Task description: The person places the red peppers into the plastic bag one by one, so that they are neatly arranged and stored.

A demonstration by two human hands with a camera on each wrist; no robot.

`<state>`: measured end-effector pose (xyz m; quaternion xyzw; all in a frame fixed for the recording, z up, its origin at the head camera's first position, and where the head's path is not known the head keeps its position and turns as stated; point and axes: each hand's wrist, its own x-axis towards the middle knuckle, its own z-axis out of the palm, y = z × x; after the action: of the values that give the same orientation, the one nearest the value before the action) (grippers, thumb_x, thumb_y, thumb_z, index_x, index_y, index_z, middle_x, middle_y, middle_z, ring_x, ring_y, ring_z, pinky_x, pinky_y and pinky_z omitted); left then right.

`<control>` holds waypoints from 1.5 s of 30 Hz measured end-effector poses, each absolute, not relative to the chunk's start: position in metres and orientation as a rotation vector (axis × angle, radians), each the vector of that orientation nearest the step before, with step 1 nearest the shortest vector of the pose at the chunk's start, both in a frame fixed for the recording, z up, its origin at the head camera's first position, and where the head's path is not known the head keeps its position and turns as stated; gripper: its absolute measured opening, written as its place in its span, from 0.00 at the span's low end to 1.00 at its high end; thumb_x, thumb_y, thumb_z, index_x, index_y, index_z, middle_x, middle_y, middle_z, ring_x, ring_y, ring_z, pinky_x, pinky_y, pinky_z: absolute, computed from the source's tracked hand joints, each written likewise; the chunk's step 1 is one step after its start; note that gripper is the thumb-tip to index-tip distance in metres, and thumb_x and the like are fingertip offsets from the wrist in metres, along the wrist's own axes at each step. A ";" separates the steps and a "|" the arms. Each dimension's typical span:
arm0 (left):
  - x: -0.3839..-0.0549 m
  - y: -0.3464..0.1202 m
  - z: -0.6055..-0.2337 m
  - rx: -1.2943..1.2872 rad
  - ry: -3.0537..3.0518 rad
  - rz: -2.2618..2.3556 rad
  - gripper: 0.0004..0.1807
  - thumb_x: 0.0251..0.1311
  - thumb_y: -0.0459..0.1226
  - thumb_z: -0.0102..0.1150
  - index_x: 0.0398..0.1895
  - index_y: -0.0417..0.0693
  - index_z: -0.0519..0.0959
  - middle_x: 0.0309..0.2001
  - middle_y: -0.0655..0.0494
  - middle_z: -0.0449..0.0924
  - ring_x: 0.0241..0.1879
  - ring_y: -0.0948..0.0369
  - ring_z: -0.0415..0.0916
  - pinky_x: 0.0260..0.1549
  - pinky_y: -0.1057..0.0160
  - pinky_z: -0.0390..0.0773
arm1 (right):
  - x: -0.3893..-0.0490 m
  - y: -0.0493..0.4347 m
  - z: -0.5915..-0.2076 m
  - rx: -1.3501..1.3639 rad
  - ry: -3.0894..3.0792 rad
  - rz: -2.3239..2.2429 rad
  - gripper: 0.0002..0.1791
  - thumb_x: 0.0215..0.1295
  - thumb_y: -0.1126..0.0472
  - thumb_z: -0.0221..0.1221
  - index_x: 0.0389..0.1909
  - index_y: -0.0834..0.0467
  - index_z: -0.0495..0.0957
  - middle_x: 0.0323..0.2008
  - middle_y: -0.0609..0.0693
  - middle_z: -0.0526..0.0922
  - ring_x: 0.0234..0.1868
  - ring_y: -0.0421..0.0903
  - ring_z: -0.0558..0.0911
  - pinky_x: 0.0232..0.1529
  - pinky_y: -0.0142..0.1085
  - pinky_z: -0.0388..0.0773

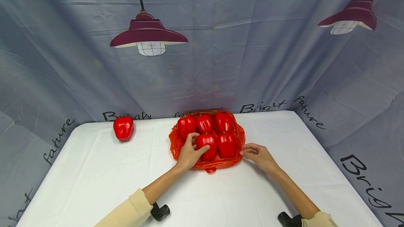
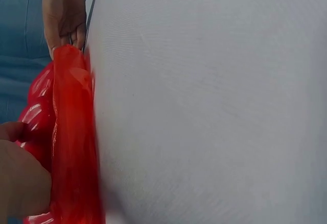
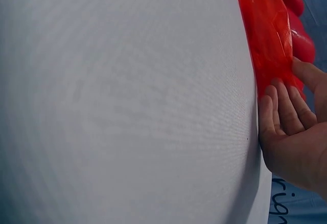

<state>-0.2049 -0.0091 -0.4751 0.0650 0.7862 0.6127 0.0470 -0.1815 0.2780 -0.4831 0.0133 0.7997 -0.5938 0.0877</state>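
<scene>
A red plastic bag (image 1: 222, 164) lies opened wide on the table, its rim rolled around several red bell peppers. My left hand (image 1: 188, 154) reaches over the bag's near left side and grips the front left bell pepper (image 1: 207, 145), thumb on its near face and fingers behind it. Another bell pepper (image 1: 226, 145) sits just right of it, with more in the row behind. At the bag's right edge, my right hand (image 1: 259, 156) pinches the rim. The right wrist view shows the thumb over the red plastic (image 3: 265, 35) and the fingers against its outer side.
A single red bell pepper (image 1: 123, 129) stands by the table's back left edge. White cloth (image 1: 94, 185) covers the table. Grey-blue printed curtains (image 1: 202, 62) hang right behind it and along both sides.
</scene>
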 end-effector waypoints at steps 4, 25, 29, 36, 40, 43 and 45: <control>-0.205 -0.008 -0.474 0.205 2.422 1.860 0.31 0.60 0.41 0.68 0.63 0.44 0.66 0.56 0.41 0.72 0.55 0.41 0.75 0.54 0.45 0.78 | -0.182 0.278 -0.483 0.038 2.389 -1.756 0.20 0.68 0.59 0.64 0.54 0.69 0.77 0.42 0.55 0.85 0.45 0.48 0.81 0.47 0.32 0.77; -0.201 -0.043 -0.445 0.214 2.271 1.882 0.35 0.63 0.40 0.66 0.70 0.42 0.63 0.64 0.37 0.70 0.59 0.44 0.75 0.54 0.49 0.78 | -0.182 0.278 -0.482 0.047 2.406 -1.744 0.20 0.67 0.59 0.65 0.53 0.68 0.77 0.42 0.53 0.85 0.44 0.47 0.81 0.47 0.31 0.76; -0.205 -0.065 -0.440 0.222 2.255 1.936 0.33 0.64 0.38 0.65 0.70 0.41 0.64 0.62 0.37 0.72 0.58 0.46 0.77 0.56 0.50 0.76 | -0.181 0.278 -0.482 0.035 2.404 -1.750 0.20 0.68 0.60 0.64 0.54 0.69 0.77 0.42 0.54 0.85 0.44 0.47 0.81 0.47 0.32 0.77; -0.220 -0.120 -0.432 0.173 2.292 1.981 0.31 0.67 0.36 0.62 0.70 0.40 0.64 0.63 0.36 0.72 0.60 0.46 0.74 0.57 0.59 0.75 | -0.179 0.278 -0.482 0.021 2.387 -1.768 0.21 0.68 0.59 0.64 0.55 0.70 0.76 0.43 0.55 0.85 0.44 0.46 0.82 0.48 0.32 0.77; -0.227 -0.158 -0.425 0.127 2.388 1.969 0.30 0.69 0.37 0.60 0.71 0.41 0.64 0.64 0.37 0.72 0.60 0.47 0.74 0.53 0.67 0.77 | -0.180 0.278 -0.483 0.018 2.381 -1.776 0.21 0.68 0.60 0.64 0.55 0.70 0.76 0.43 0.55 0.85 0.44 0.46 0.82 0.48 0.31 0.77; -0.231 -0.186 -0.421 0.093 2.485 1.954 0.31 0.70 0.39 0.59 0.72 0.41 0.63 0.64 0.39 0.71 0.58 0.55 0.75 0.48 0.72 0.76 | -0.180 0.278 -0.483 0.020 2.380 -1.780 0.21 0.68 0.59 0.64 0.55 0.70 0.76 0.43 0.55 0.85 0.45 0.46 0.82 0.48 0.31 0.77; -0.233 -0.203 -0.419 0.060 2.570 1.924 0.32 0.71 0.40 0.58 0.73 0.40 0.61 0.64 0.39 0.71 0.56 0.62 0.75 0.47 0.76 0.74 | -0.180 0.277 -0.483 0.019 2.382 -1.775 0.21 0.68 0.59 0.64 0.55 0.70 0.76 0.43 0.55 0.85 0.45 0.47 0.81 0.48 0.32 0.77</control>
<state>-0.2330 -0.2033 -0.4192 0.0187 0.8000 0.5988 -0.0345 -0.1802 0.2773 -0.4830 0.0063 0.7989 -0.5953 0.0851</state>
